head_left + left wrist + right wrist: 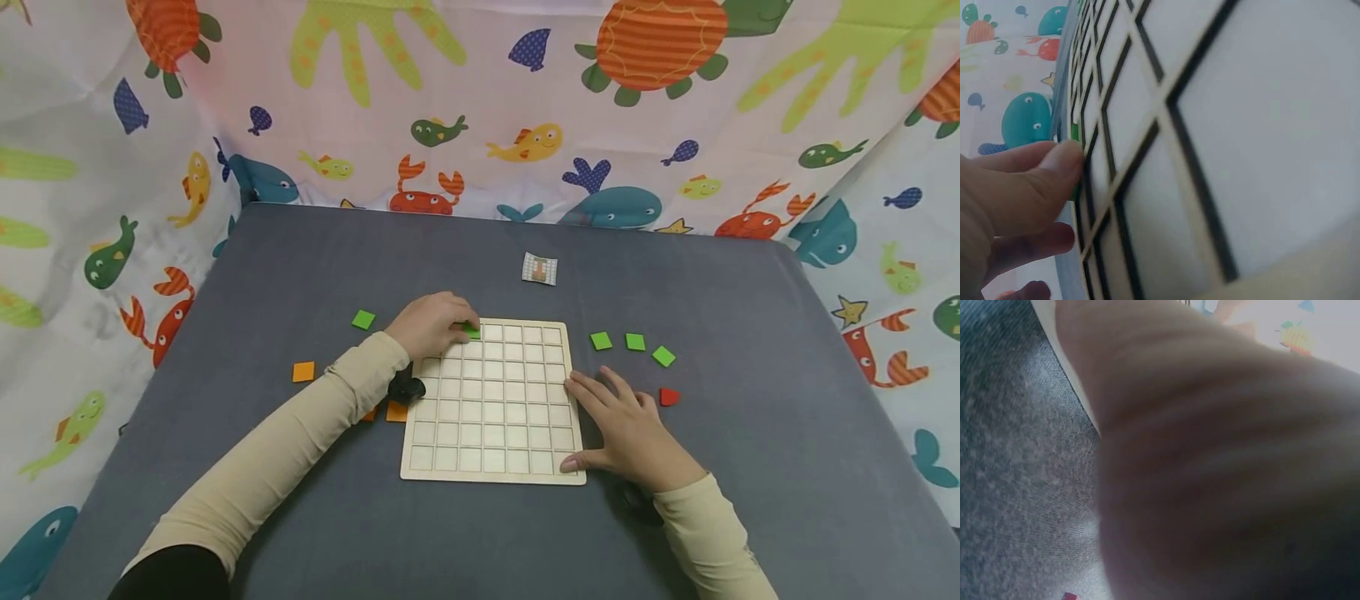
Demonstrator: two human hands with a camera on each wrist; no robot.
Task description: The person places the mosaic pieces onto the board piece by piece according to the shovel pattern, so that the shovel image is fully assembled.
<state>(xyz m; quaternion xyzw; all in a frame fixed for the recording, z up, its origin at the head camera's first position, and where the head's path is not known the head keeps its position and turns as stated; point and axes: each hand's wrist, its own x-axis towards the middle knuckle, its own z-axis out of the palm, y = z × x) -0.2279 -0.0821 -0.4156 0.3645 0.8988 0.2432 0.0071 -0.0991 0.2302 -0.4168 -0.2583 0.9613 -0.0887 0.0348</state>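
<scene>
A pale wooden grid board with square cells lies on the grey table. My left hand reaches over its far left corner and pinches a green square tile at the far row. In the left wrist view the thumb covers most of that green tile. My right hand rests along the board's right edge, fingers extended, thumb near the front right corner. The right wrist view shows mostly skin and the board's edge.
Green tiles and a red piece lie right of the board. On the left are another green tile and several orange tiles. A small printed grid card lies beyond the board. A patterned cloth surrounds the table.
</scene>
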